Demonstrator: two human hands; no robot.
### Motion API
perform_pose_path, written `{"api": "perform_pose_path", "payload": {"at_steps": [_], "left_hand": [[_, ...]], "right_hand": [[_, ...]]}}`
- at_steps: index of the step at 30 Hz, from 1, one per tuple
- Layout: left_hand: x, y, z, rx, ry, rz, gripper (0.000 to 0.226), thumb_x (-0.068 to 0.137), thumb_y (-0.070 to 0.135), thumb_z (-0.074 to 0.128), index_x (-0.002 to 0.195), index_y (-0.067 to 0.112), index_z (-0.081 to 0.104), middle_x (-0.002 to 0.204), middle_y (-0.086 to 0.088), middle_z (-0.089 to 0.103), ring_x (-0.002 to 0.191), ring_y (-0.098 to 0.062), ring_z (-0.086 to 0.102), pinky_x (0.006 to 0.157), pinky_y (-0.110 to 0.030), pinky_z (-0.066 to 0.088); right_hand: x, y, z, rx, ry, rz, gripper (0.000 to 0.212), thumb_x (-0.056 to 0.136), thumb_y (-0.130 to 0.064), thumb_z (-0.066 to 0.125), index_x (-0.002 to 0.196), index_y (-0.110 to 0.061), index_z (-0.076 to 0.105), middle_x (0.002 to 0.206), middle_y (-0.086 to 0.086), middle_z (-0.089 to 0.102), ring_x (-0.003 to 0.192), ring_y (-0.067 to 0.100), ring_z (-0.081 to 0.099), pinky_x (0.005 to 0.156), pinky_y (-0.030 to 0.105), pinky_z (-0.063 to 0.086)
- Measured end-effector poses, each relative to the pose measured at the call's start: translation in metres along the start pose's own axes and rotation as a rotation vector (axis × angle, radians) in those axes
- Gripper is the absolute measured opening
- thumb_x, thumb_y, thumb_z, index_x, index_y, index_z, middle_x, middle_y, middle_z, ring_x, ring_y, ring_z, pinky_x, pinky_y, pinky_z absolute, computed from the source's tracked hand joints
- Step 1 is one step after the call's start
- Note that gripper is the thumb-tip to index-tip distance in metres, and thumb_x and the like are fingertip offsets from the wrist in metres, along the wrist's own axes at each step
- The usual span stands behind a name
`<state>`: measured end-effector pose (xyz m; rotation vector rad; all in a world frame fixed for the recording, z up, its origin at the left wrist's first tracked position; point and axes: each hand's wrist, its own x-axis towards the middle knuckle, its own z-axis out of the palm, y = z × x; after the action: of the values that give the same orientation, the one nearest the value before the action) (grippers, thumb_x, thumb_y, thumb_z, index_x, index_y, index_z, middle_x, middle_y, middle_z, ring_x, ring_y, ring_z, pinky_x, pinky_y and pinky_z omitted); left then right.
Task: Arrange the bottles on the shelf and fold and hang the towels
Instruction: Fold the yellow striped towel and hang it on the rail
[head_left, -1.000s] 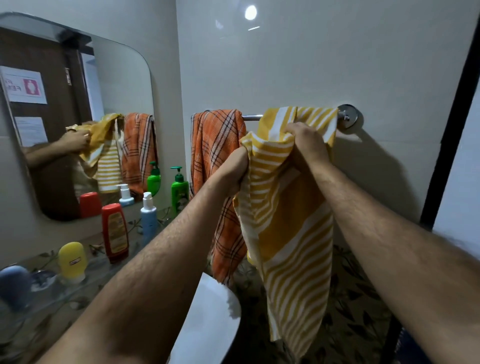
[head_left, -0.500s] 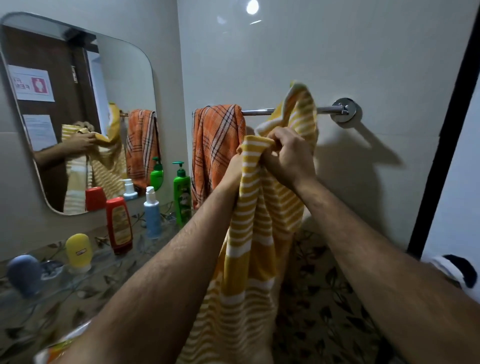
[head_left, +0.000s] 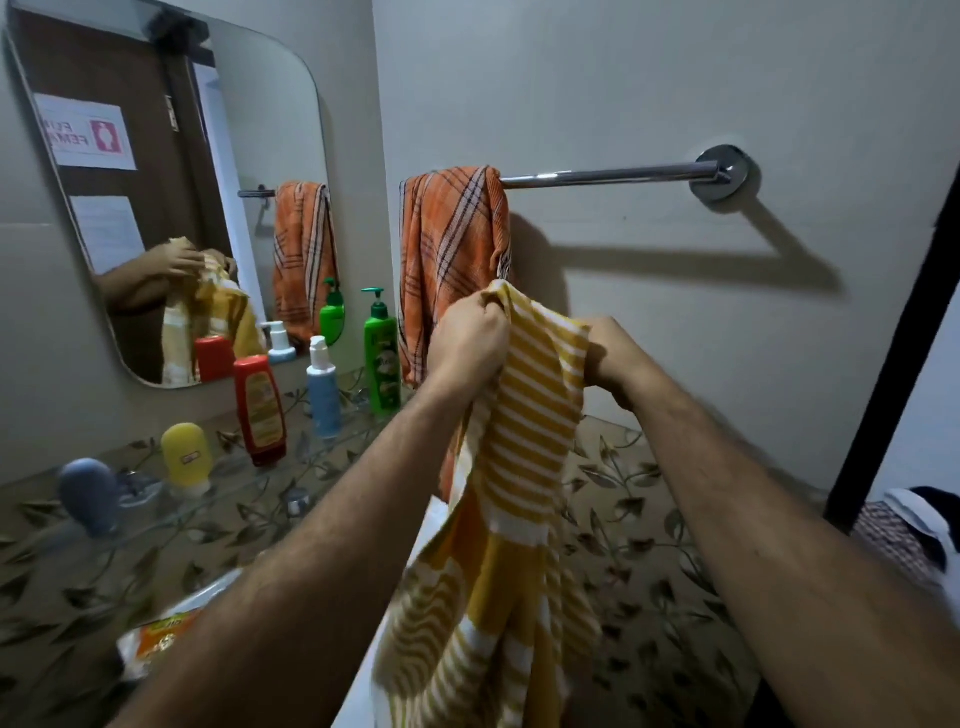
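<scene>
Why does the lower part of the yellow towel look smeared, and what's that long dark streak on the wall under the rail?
Head view: the yellow striped towel blurs toward its lower end, likely from motion, while it stays sharper near the left hand and right hand. Head view: the streak is the towel rail's shadow, cast down-right by light from above. Head view: the wide lens bends straight edges.
</scene>
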<state>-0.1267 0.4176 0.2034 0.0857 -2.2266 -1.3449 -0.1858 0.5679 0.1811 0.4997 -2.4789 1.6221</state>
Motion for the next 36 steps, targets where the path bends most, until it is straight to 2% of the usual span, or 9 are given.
{"api": "perform_pose_path", "payload": {"at_steps": [3,7,10,13,20,25,29,32,36], "left_hand": [[-0.002,-0.009,-0.009,0.091,-0.035,-0.036,0.027,0.092,0.019,0.036,0.077,0.018,0.058,0.084,-0.002,0.062,0.087,-0.029,0.063,0.076,-0.034,0.049],[-0.018,-0.033,-0.007,0.291,-0.054,-0.105,0.033,0.089,0.027,0.036,0.092,0.012,0.065,0.094,-0.009,0.066,0.084,-0.028,0.060,0.072,-0.032,0.045],[-0.028,-0.047,-0.011,0.314,-0.051,-0.139,0.031,0.090,0.025,0.041,0.091,0.010,0.068,0.091,-0.010,0.067,0.086,-0.031,0.060,0.069,-0.031,0.042],[-0.037,-0.057,-0.024,0.348,-0.008,-0.151,0.026,0.088,0.024,0.045,0.077,0.011,0.065,0.080,-0.008,0.066,0.082,-0.030,0.060,0.064,-0.030,0.039],[-0.062,-0.082,-0.060,0.391,0.111,-0.176,0.030,0.089,0.019,0.047,0.060,0.014,0.045,0.061,-0.001,0.051,0.060,-0.018,0.047,0.049,-0.031,0.030],[-0.077,-0.116,-0.079,0.087,0.139,-0.281,0.020,0.077,0.026,0.049,0.066,0.013,0.059,0.063,-0.007,0.062,0.062,-0.022,0.055,0.058,-0.045,0.049],[-0.095,-0.140,-0.086,-0.101,0.172,-0.344,0.026,0.091,0.013,0.050,0.067,0.020,0.053,0.057,0.006,0.052,0.054,-0.009,0.048,0.052,-0.022,0.039],[-0.102,-0.156,-0.100,-0.202,0.194,-0.400,0.019,0.095,0.017,0.050,0.078,0.016,0.058,0.075,-0.009,0.056,0.069,-0.019,0.053,0.061,-0.032,0.042],[-0.101,-0.173,-0.126,-0.100,0.182,-0.445,0.021,0.096,0.026,0.055,0.086,0.010,0.064,0.075,-0.006,0.061,0.071,-0.017,0.059,0.057,-0.029,0.048]], "right_hand": [[-0.009,0.006,0.004,-0.110,-0.151,0.091,0.016,0.088,0.002,0.061,0.092,-0.012,0.065,0.067,0.004,0.058,0.050,0.017,0.048,0.050,0.029,0.041],[-0.024,-0.002,0.021,-0.001,-0.350,0.085,0.013,0.092,-0.006,0.063,0.104,-0.012,0.066,0.077,0.009,0.062,0.049,0.014,0.064,0.052,0.028,0.046],[-0.043,-0.009,0.039,0.124,-0.415,0.041,0.011,0.093,-0.012,0.065,0.103,-0.013,0.061,0.077,0.010,0.065,0.057,0.020,0.069,0.051,0.028,0.048],[-0.065,-0.007,0.060,0.181,-0.559,0.051,0.032,0.089,-0.013,0.071,0.114,-0.011,0.050,0.087,0.013,0.069,0.073,0.028,0.073,0.058,0.034,0.053],[-0.086,0.015,0.135,0.192,-0.342,-0.120,0.017,0.081,-0.007,0.069,0.092,-0.006,0.056,0.080,0.023,0.068,0.068,0.027,0.062,0.060,0.046,0.055],[-0.094,0.010,0.162,0.415,-0.469,-0.048,0.018,0.087,0.010,0.053,0.086,-0.007,0.058,0.073,0.015,0.061,0.063,0.020,0.060,0.052,0.027,0.051],[-0.095,0.006,0.189,0.464,-0.615,0.056,0.027,0.088,0.008,0.044,0.076,-0.014,0.053,0.065,0.006,0.047,0.056,0.013,0.047,0.049,0.026,0.040],[-0.089,0.002,0.205,0.471,-0.615,0.105,0.026,0.091,0.002,0.048,0.074,-0.015,0.058,0.067,0.003,0.054,0.060,0.011,0.052,0.050,0.019,0.043],[-0.076,0.005,0.221,0.256,-0.577,-0.050,0.018,0.085,-0.026,0.075,0.084,-0.009,0.067,0.080,0.012,0.069,0.079,0.027,0.069,0.073,0.042,0.057]]}}
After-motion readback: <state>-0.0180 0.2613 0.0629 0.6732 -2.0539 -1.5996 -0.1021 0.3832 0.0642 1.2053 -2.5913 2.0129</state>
